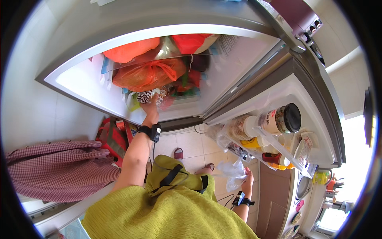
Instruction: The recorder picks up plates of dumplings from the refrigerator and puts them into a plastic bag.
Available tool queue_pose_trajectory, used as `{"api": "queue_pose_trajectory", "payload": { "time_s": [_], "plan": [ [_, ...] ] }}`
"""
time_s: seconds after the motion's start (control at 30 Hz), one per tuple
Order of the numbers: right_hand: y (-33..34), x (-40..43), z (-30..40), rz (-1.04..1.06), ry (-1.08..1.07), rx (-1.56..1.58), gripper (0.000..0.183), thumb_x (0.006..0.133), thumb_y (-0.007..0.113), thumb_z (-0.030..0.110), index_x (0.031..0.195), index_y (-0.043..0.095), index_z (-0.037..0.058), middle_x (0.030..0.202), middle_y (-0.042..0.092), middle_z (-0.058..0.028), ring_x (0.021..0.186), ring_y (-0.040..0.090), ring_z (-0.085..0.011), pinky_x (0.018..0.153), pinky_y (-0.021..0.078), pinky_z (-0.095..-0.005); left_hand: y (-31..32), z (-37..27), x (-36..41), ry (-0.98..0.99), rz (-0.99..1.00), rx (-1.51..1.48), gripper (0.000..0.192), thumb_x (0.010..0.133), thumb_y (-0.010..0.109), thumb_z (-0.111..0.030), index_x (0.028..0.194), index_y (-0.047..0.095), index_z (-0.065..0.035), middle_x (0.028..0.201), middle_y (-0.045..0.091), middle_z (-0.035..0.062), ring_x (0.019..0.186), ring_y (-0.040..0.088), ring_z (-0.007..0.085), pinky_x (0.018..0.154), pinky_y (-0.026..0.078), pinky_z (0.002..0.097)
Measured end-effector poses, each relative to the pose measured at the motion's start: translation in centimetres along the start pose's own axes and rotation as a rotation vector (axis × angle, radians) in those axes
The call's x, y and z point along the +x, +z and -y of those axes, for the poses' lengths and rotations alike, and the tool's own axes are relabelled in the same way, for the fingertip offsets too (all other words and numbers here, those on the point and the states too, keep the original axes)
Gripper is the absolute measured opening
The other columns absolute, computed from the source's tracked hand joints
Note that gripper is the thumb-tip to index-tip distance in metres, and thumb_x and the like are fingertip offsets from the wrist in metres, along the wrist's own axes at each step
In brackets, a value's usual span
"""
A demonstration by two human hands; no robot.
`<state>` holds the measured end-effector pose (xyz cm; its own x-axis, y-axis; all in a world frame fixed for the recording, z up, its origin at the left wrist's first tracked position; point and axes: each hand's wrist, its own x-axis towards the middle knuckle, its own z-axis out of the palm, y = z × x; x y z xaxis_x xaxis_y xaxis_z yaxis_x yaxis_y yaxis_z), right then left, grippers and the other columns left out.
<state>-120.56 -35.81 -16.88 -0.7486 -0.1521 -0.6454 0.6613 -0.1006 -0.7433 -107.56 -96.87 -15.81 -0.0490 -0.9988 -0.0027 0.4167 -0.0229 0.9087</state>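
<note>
My left hand (pixel 150 105) reaches into the lower part of an open refrigerator (pixel 74 76). It touches a brown-and-white patterned packet (pixel 145 97), with the thumb over its front; the other fingers are partly hidden, so I cannot tell how firmly they close. Just above it, a knotted orange plastic bag (pixel 146 74) rests on a shelf. Down at the right, my right hand (pixel 248 177) grips a crumpled clear plastic bag (pixel 233 174), which hangs beside the open refrigerator door (pixel 313 119). Both wrists wear black straps with small devices.
Door racks hold a black-lidded jar (pixel 279 118), a white-lidded jar (pixel 238 127) and several bottles. More orange and red bags (pixel 132 49) fill the upper shelf. A checked cloth (pixel 59 171) hangs at left near a red bag (pixel 112 137). A counter (pixel 294 197) stands at right.
</note>
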Motion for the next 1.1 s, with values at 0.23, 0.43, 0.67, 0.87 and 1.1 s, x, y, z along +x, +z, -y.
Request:
{"api": "queue_pose_trajectory", "payload": {
  "time_s": [0.23, 0.43, 0.67, 0.87, 1.1],
  "plan": [
    [-2.4, -0.4, 0.9, -0.105, -0.026, -0.073, 0.047, 0.092, 0.055, 0.030, 0.127, 0.052, -0.0019, 0.117, 0.062, -0.0127, 0.108, 0.057, -0.0237, 0.096, 0.0431, -0.0369, -4.8, 4.3, 12.6, 0.150, -0.005, 0.573, 0.053, 0.078, 0.073, -0.020, 0.124, 0.053, -0.0035, 0.120, 0.061, 0.0141, 0.112, 0.056, 0.0275, 0.089, 0.049, 0.0381],
    [-8.6, 1.7, 7.7, -0.317, -0.387, -0.258, 0.041, 0.091, 0.049, 0.014, 0.130, 0.048, 0.0023, 0.116, 0.061, -0.0139, 0.098, 0.062, -0.0212, 0.090, 0.0483, -0.0370, -2.9, 1.4, 11.6, 0.102, 0.063, 1.241, 0.047, 0.082, 0.061, -0.040, 0.115, 0.062, -0.0065, 0.117, 0.064, 0.0161, 0.097, 0.062, 0.0392, 0.076, 0.051, 0.0442],
    [-13.5, 7.6, 17.7, -0.630, -0.600, -1.294, 0.067, 0.080, 0.057, 0.008, 0.143, 0.034, 0.0061, 0.125, 0.051, -0.0260, 0.120, 0.046, -0.0425, 0.101, 0.0396, -0.0463, -2.0, 0.3, 3.6, 0.435, -0.059, 1.133, 0.025, 0.081, 0.068, -0.021, 0.097, 0.058, -0.0038, 0.083, 0.067, 0.0155, 0.080, 0.066, 0.0383, 0.071, 0.052, 0.0434],
    [-13.9, 13.6, 20.2, -0.240, -0.960, -1.334, 0.043, 0.080, 0.064, 0.009, 0.121, 0.051, 0.0022, 0.115, 0.053, -0.0196, 0.112, 0.049, -0.0378, 0.098, 0.0381, -0.0430, -5.6, 2.7, 3.7, 0.318, 0.320, 1.013, 0.021, 0.084, 0.064, -0.018, 0.097, 0.057, -0.0040, 0.090, 0.067, 0.0169, 0.087, 0.065, 0.0357, 0.076, 0.052, 0.0414],
    [-10.2, 10.9, 19.3, 0.028, -0.816, -1.164, 0.038, 0.087, 0.060, 0.010, 0.124, 0.054, 0.0023, 0.122, 0.057, -0.0174, 0.117, 0.053, -0.0332, 0.100, 0.0407, -0.0398, -8.2, -0.7, -0.6, 0.203, 0.583, 1.377, 0.026, 0.082, 0.064, -0.020, 0.102, 0.063, -0.0038, 0.097, 0.067, 0.0176, 0.095, 0.064, 0.0341, 0.083, 0.051, 0.0397]
  ]
}}
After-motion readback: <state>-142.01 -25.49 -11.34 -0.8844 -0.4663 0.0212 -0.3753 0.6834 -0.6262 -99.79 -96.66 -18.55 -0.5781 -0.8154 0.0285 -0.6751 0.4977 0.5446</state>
